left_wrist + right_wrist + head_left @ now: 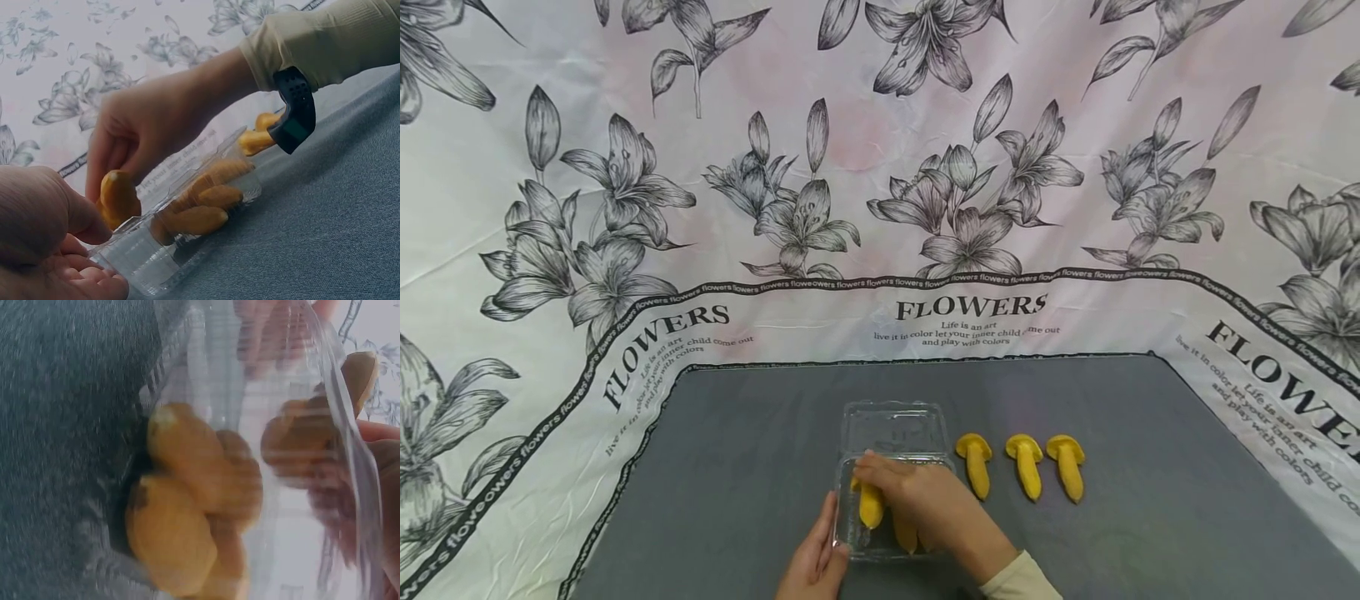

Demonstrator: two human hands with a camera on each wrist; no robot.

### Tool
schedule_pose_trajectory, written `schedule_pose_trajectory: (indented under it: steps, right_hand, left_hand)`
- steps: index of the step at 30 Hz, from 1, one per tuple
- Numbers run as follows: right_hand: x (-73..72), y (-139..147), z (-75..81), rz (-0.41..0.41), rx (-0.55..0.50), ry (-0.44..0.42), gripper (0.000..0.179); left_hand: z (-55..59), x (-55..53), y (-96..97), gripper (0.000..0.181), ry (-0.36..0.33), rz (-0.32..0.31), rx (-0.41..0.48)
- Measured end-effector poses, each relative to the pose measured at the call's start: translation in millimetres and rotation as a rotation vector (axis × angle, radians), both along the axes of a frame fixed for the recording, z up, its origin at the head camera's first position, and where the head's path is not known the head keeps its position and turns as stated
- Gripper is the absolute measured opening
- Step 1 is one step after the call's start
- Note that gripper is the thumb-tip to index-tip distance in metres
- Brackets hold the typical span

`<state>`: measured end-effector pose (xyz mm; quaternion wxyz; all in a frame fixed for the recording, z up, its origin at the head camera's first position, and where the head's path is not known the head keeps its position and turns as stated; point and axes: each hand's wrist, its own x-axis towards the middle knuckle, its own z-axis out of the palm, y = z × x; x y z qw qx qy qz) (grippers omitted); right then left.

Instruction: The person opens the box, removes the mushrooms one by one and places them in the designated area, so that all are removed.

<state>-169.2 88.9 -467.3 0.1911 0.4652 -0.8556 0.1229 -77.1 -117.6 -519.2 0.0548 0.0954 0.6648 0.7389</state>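
Note:
My right hand point(936, 508) pinches a yellow mushroom point(871, 507) by its upper part, above the left side of a clear plastic box point(880, 552). The held mushroom's stem points toward me; in the left wrist view its rounded end point(119, 190) shows at the box's rim. Several other mushrooms point(199, 222) lie inside the box, seen through its wall, and my right hand partly covers them in the head view. My left hand point(815, 554) holds the box at its left front corner, thumb near the rim and fingers along the side.
The box's transparent lid point(891, 423) lies folded back behind it. To the right, three yellow mushrooms point(1026, 467) stand in a row on the grey tabletop point(737, 467), caps away from me. A white flower-printed cloth point(820, 325) borders the table's back and sides.

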Motion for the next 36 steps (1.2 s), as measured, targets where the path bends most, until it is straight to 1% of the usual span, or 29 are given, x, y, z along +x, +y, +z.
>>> schedule_pose_trajectory:
  steps: [4, 6, 8, 10, 13, 15, 20, 23, 26, 28, 32, 36]
  right_hand:
    - [-1.3, 5, 2.1, 0.005, -0.029, 0.012, 0.046]
    - [-1.9, 8, 2.5, 0.005, -0.041, 0.016, 0.048]
    - [-2.5, 10, 2.9, 0.0, -0.047, 0.023, 0.049]
    - [-2.9, 12, 3.2, -0.008, -0.055, 0.02, 0.047]
    - [-3.4, 16, 3.0, -0.02, -0.07, -0.013, 0.043]
    - [-3.6, 18, 2.2, -0.026, -0.08, -0.034, 0.041]
    - [-5.3, 26, 1.9, -0.039, -0.107, -0.028, 0.044]
    - [-7.0, 31, 3.5, -0.032, -0.141, -0.009, 0.045]
    - [-8.9, 37, 4.2, -0.018, -0.181, 0.016, 0.045]
    - [-9.5, 42, 4.3, -0.015, -0.202, 0.035, 0.046]
    - [-10.3, 50, 5.6, 0.003, -0.236, 0.06, 0.05]
    - [-10.3, 56, 5.9, -0.002, -0.26, 0.085, 0.049]
  left_hand:
    - [-1.7, 0.0, 0.4, 0.074, 0.016, 0.004, 0.012]
    - [-1.8, 0.3, 0.9, 0.074, 0.032, 0.009, 0.004]
    - [-1.9, 0.5, 1.2, 0.073, 0.024, 0.017, -0.003]
    - [-2.3, 0.4, 1.6, 0.073, 0.015, 0.024, -0.008]
    - [-1.8, 0.5, 2.2, 0.074, -0.014, 0.032, -0.01]
    - [-1.4, 0.7, 2.6, 0.074, -0.021, 0.033, -0.009]
    - [0.3, 1.5, 2.0, 0.074, -0.037, 0.032, -0.003]
    - [-0.9, 1.6, 1.4, 0.074, -0.024, 0.031, 0.013]
    - [-3.6, 1.0, 0.8, 0.073, 0.016, 0.028, 0.025]
    - [-4.5, 0.6, 0.4, 0.073, 0.031, 0.02, 0.037]
    - [-5.4, 0.5, 0.0, 0.072, 0.052, 0.013, 0.039]
    - [-5.1, 0.7, 0.6, 0.072, 0.06, 0.016, 0.032]
